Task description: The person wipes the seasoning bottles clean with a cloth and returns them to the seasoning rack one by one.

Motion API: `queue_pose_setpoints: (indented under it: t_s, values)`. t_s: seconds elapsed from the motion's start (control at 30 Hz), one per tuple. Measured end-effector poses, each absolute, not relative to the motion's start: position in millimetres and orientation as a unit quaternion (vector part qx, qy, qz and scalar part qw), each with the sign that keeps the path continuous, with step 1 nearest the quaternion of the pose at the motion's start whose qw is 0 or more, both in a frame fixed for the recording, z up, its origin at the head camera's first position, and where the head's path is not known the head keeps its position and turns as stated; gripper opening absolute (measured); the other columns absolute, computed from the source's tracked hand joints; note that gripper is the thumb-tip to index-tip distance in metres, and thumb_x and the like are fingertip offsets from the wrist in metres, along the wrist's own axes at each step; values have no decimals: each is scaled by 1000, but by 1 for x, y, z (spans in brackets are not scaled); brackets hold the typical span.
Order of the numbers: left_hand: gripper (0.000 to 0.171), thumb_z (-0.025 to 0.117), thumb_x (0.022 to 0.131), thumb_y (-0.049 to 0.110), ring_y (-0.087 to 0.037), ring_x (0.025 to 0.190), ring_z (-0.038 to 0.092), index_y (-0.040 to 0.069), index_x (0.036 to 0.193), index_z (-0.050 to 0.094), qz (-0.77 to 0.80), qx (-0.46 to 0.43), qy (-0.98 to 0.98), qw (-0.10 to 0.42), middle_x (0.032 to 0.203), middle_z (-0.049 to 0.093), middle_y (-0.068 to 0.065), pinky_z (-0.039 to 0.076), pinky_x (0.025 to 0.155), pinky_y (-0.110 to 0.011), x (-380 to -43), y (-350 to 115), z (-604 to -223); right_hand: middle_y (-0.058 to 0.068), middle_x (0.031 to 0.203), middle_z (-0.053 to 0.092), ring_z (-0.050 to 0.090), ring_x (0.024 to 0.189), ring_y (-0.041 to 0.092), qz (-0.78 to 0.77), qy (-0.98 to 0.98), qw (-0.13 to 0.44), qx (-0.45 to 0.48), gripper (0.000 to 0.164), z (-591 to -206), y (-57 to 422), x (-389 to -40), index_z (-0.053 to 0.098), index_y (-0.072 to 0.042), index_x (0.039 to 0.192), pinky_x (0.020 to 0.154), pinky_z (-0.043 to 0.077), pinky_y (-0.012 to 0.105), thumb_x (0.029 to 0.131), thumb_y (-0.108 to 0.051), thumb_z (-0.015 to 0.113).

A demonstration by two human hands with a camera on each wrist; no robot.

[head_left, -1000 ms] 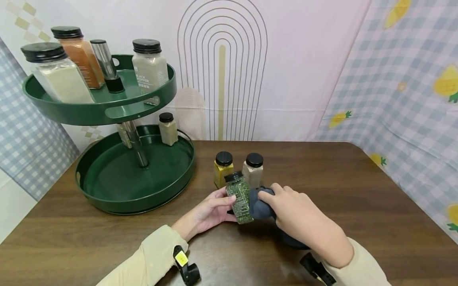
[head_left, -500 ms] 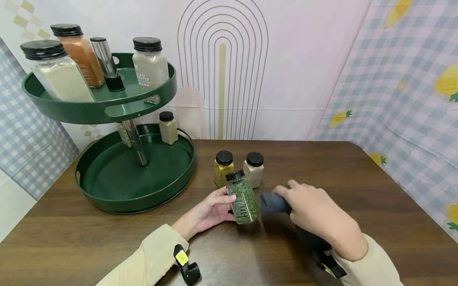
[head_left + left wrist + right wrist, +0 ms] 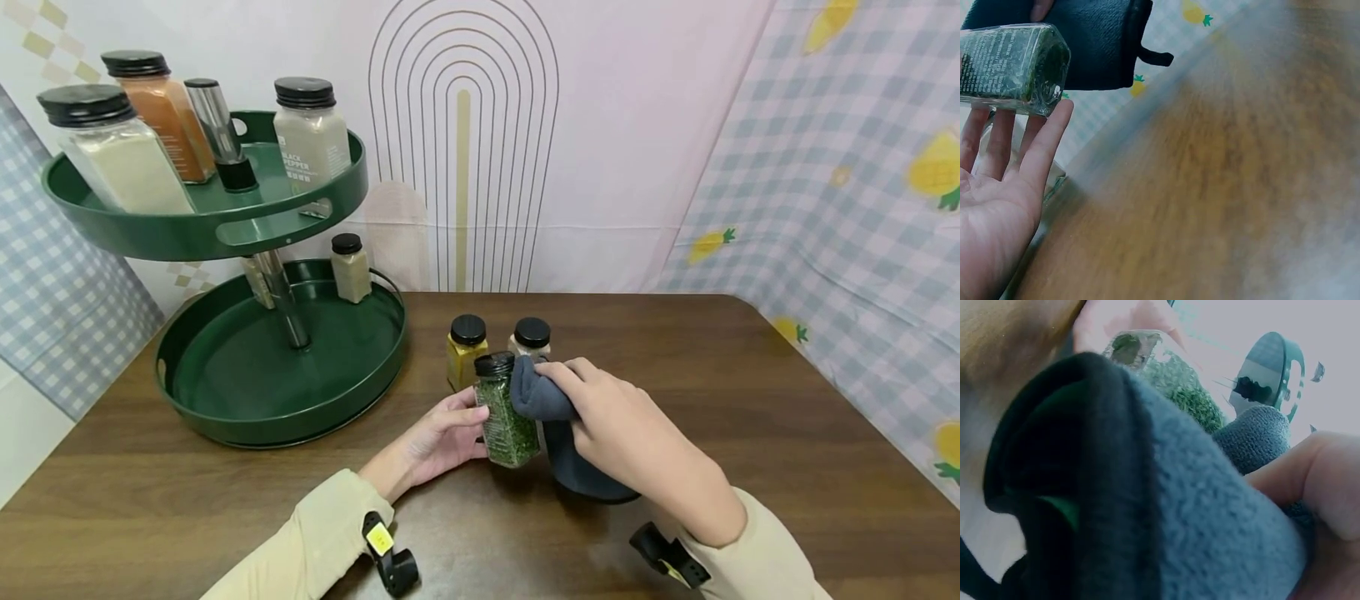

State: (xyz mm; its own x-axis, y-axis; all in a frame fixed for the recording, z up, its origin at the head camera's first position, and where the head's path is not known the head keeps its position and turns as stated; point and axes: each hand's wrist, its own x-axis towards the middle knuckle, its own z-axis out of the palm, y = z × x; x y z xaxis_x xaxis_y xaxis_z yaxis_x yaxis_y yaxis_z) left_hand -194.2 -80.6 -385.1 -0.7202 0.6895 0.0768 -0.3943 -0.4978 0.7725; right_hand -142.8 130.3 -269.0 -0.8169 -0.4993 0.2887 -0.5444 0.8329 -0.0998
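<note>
My left hand (image 3: 442,440) grips a clear jar of green dried herbs (image 3: 504,433) with a black lid, tilted slightly above the table. In the left wrist view, the fingers spread along one side of the jar (image 3: 1007,65), and its printed label shows. My right hand (image 3: 618,429) pinches a dark blue-grey cleaning cloth (image 3: 588,471) with black edging. A bunched fold of it lies against the jar's right side, just below the lid, while the rest hangs down. Close up in the right wrist view, the cloth (image 3: 1216,506) looks fuzzy and opens like a mitt.
Behind the herb jar stand a yellow spice jar (image 3: 461,367) and a pale one (image 3: 531,335), both black-lidded. At left, a green two-tier tray (image 3: 281,429) carries several large jars and a metal-topped container (image 3: 217,125) above, with small jars (image 3: 351,271) below.
The cloth first touched the jar's lower right side, moved off to the right, and is now back against it higher up, near the lid. The jar stands a little more upright.
</note>
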Motion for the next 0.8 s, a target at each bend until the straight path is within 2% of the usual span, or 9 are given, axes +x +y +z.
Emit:
queue_pose_setpoints:
  t_s: [0.13, 0.4, 0.63, 0.8]
  values:
    - [43, 70, 82, 22, -15, 103, 58, 18, 120, 49, 850, 189, 378, 315, 112, 61, 1, 47, 87, -40, -194, -80, -386, 8, 111, 60, 64, 79, 24, 78, -954, 103, 272, 51, -269, 132, -142, 55, -12, 123, 63, 50, 38, 75, 6, 56]
    - [46, 69, 84, 22, -16, 105, 57, 20, 124, 46, 860, 186, 366, 304, 116, 59, 0, 46, 89, -42, -194, -80, -387, 7, 95, 57, 52, 61, 16, 28, -956, 34, 289, 45, -267, 135, -142, 55, -14, 115, 50, 41, 29, 74, 5, 59]
    - [45, 68, 84, 23, -17, 106, 56, 20, 123, 47, 860, 193, 370, 295, 117, 58, 0, 46, 89, -42, -195, -80, -387, 5, 87, 54, 52, 66, 20, -4, -954, -48, 297, 43, -270, 139, -142, 59, -14, 109, 49, 38, 32, 73, 7, 63]
    - [48, 67, 85, 23, -18, 110, 55, 20, 126, 44, 861, 192, 367, 294, 119, 57, -1, 45, 91, -43, -195, -79, -387, 1, 87, 55, 49, 67, 17, 22, -952, -118, 283, 42, -269, 147, -141, 62, -21, 99, 54, 37, 33, 72, 11, 61]
